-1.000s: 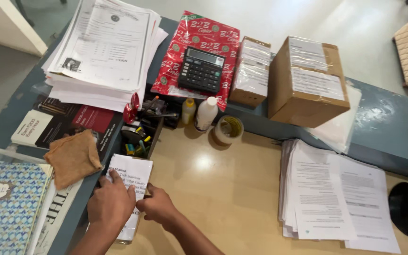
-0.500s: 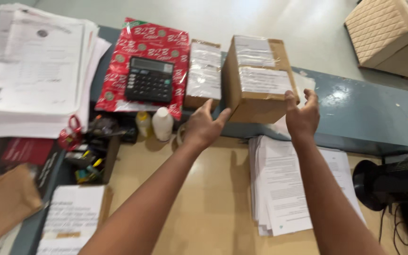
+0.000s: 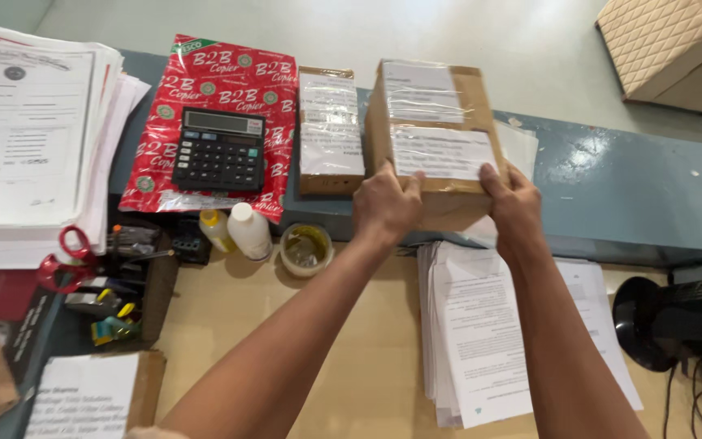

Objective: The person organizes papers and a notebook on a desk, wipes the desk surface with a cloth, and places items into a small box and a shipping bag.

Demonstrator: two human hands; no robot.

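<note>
A brown cardboard box (image 3: 436,122) with white taped labels on top stands on the raised blue-grey counter ledge (image 3: 627,195). My left hand (image 3: 385,205) grips its near left corner and my right hand (image 3: 512,205) grips its near right corner, fingers wrapped over the top edge. A smaller, narrower cardboard box (image 3: 331,130) with a label stands just to its left, apart from my hands.
Left of the boxes lies a black calculator (image 3: 219,151) on a red paper ream (image 3: 205,122). Two small bottles (image 3: 237,229), a tape roll (image 3: 305,248), a stationery holder (image 3: 123,276), paper stacks (image 3: 489,341) and a labelled parcel (image 3: 91,394) surround the wooden desk.
Both hands left the labelled parcel at the lower left, reached forward across the desk and closed on the large box's near corners. The view swung to the right.
</note>
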